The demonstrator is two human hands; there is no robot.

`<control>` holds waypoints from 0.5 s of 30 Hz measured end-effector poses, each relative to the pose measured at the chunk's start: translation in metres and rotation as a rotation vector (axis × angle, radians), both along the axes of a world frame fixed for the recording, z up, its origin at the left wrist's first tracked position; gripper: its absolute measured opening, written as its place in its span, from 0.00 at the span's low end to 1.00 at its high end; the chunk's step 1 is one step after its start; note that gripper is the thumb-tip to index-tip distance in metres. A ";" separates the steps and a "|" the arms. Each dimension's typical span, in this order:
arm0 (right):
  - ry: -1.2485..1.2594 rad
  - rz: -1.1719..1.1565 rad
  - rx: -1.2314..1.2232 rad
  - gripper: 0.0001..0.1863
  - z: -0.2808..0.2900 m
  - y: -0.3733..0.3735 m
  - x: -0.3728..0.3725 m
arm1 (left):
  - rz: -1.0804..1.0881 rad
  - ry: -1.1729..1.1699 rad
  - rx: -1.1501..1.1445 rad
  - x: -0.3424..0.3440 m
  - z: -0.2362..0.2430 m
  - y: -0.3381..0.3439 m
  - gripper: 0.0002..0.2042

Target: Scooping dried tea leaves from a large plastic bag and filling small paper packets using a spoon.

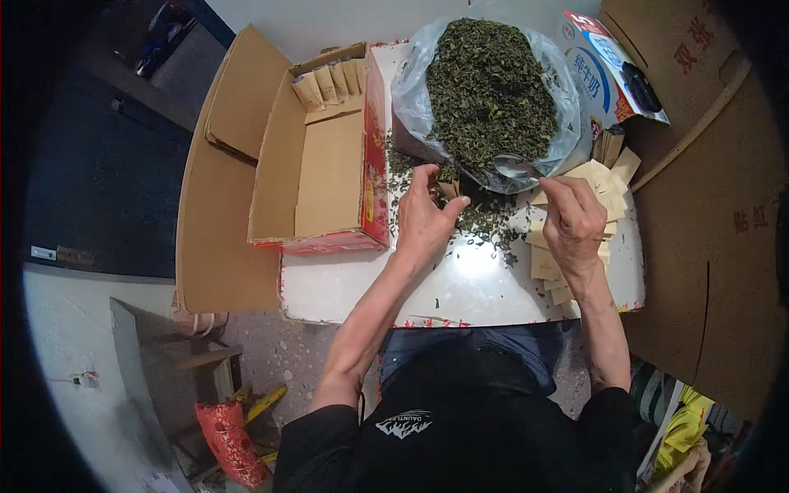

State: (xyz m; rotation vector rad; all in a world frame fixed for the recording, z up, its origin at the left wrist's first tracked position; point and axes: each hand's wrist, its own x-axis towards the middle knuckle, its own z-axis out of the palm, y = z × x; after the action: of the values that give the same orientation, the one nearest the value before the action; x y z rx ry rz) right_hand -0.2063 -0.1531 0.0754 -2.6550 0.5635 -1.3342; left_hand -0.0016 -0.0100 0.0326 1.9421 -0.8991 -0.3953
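My left hand holds a small brown paper packet between thumb and fingers, close to the near side of a clear plastic bag. The bag is heaped with dried dark green leaves that look like tea. In my right hand is the handle of a metal spoon, its bowl at the bag's near edge against the leaves. Whether leaves lie in the packet cannot be made out. Loose leaves are scattered on the white table under both hands.
An open cardboard box stands at the left, with several upright paper packets at its far end. Flat paper packets lie overlapping beside my right hand. A printed milk carton box leans behind them. Tall cardboard borders the right side.
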 end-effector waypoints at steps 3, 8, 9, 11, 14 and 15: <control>-0.014 0.010 0.020 0.15 0.001 0.000 0.000 | -0.022 -0.027 -0.015 0.006 0.002 0.004 0.36; -0.032 0.007 0.088 0.18 -0.005 -0.003 -0.004 | -0.076 0.077 -0.011 0.012 0.050 0.020 0.35; -0.036 0.021 0.087 0.18 -0.006 -0.003 -0.003 | -0.117 0.138 -0.049 0.020 0.055 0.024 0.33; -0.048 0.002 0.110 0.10 -0.005 -0.003 -0.001 | -0.148 0.192 -0.089 0.033 0.074 0.034 0.32; -0.067 0.008 0.106 0.10 -0.005 -0.003 0.002 | -0.116 0.278 -0.301 0.050 0.101 0.046 0.31; -0.067 0.009 0.103 0.10 -0.005 -0.005 0.002 | -0.116 0.278 -0.303 0.060 0.108 0.047 0.31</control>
State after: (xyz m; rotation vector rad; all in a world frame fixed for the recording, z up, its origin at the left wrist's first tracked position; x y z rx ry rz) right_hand -0.2044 -0.1581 0.0701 -2.5178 0.5946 -1.3479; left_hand 0.0580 0.0374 0.1403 1.5198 -0.8377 -0.5482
